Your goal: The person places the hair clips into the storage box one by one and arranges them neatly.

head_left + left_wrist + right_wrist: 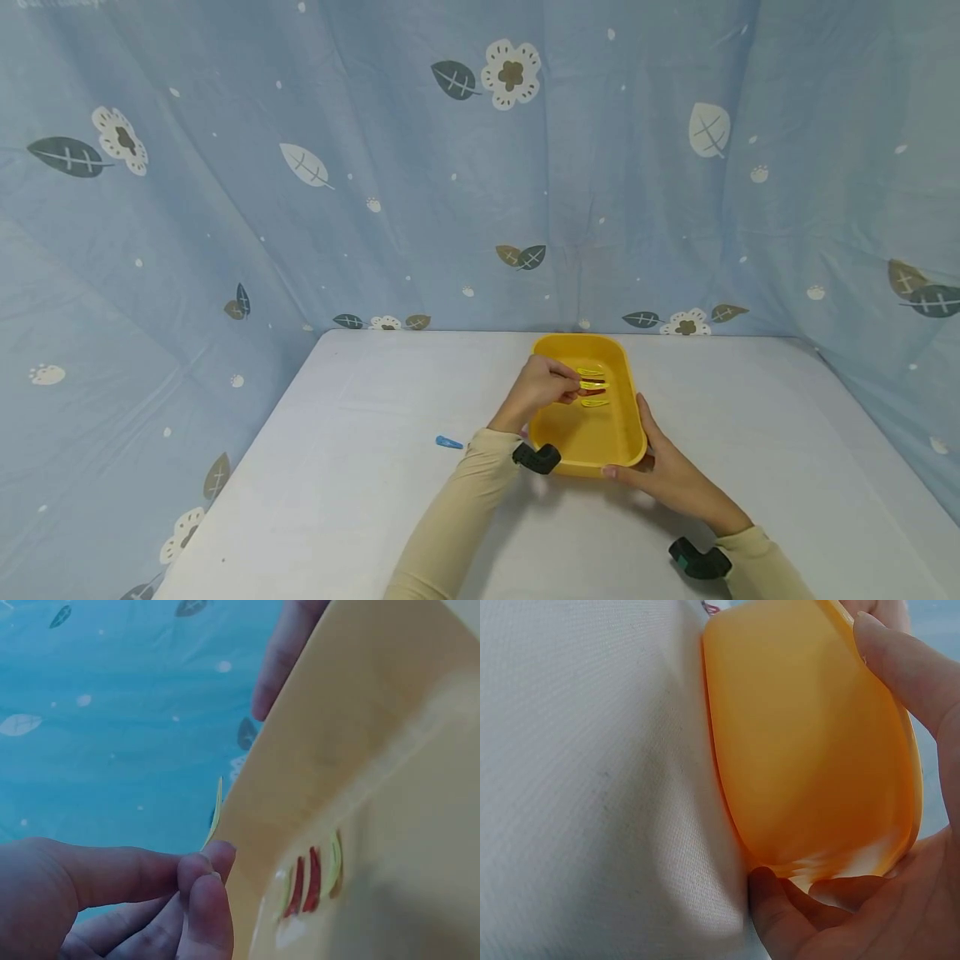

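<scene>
My left hand (542,387) reaches over a yellow tray (577,432) and pinches a slim yellow hair clip (217,808) between thumb and fingertips. Below it, on the tray's floor, two red hair clips (312,879) lie side by side between yellow hair clips (334,864); the row also shows in the head view. Around the tray's near right corner, my right hand (675,477) grips the wall, its thumb (900,664) at the rim and its fingers (780,919) curled low by the base. The tray's left side is partly hidden by my left hand and wrist.
A blue hair clip (449,442) lies on the white table (375,500), just left of my left sleeve. Something small and pink (524,433) peeks out between the left wrist and the tray. Behind the table hangs a blue patterned curtain (420,208).
</scene>
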A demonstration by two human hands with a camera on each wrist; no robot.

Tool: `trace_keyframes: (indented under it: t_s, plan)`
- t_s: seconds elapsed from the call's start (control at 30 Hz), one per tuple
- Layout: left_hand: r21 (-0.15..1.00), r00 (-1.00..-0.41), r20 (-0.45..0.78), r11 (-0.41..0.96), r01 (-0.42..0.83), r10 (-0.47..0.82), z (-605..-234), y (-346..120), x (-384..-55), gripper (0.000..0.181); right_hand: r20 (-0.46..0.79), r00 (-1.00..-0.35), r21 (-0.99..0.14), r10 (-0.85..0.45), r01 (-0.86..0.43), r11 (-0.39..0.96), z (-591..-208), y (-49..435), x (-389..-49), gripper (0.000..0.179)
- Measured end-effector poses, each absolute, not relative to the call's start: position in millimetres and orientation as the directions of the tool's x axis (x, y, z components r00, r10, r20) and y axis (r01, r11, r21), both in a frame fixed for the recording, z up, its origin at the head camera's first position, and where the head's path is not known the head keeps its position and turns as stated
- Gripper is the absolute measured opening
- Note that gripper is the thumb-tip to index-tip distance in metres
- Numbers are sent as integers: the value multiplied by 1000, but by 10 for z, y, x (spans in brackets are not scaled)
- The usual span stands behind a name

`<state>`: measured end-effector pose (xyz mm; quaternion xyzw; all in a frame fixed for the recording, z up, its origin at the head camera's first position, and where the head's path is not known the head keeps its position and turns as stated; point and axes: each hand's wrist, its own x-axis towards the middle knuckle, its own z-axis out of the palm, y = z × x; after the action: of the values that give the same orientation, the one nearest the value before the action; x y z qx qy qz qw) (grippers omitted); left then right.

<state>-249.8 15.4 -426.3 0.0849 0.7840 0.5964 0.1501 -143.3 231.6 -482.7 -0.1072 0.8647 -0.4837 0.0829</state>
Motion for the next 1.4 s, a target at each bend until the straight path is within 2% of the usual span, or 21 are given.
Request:
trace_keyframes:
  t_s: [0.3, 1.17, 1.4]
  plan:
    - [946, -936, -151, 321, -44, 317, -4291, 216, -2502, 19, -52, -962, -861, -266, -92, 500, -4826, 2324, -1434, 121]
    - [912, -938, -221, 398, -100, 269, -4374, 321, -2540, 10, -59, -961, -868, -268, -84, 489, -4822, 2318, -1422, 121]
    - [890, -944, -204, 451, -69, 260, -4370, 334, -2507, 11, -54, -962, -865, -269, -90, 493, -4826, 2318, -1429, 122]
